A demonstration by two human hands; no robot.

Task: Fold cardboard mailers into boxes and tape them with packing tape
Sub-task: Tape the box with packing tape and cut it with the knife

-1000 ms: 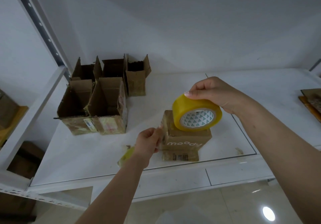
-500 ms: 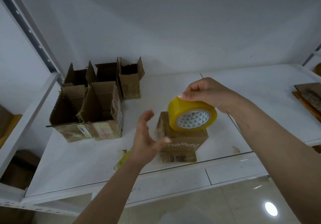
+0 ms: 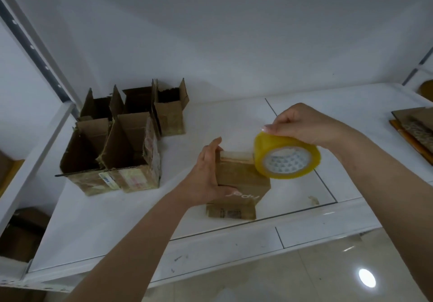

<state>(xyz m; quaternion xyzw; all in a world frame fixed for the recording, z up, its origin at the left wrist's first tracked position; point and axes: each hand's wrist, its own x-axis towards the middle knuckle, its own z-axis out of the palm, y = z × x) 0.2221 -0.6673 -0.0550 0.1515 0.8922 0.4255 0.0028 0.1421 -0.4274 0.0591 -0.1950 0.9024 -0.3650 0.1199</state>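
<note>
A small brown cardboard box with white lettering stands near the front edge of the white shelf. My left hand lies flat against the box's left side, fingers straight, thumb on the front face. My right hand grips a yellow roll of packing tape from above, just right of the box's top. A short strip of clear tape runs from the roll across the top of the box toward my left fingertips.
Several open cardboard boxes with raised flaps stand grouped at the back left of the shelf. Flat cardboard mailers lie at the right edge. A metal upright borders the left. A tape scrap lies near the front.
My left hand went from pinching near the box, to open in the air, to flat against the box's left side. The roll moved right, drawing tape across the top.
</note>
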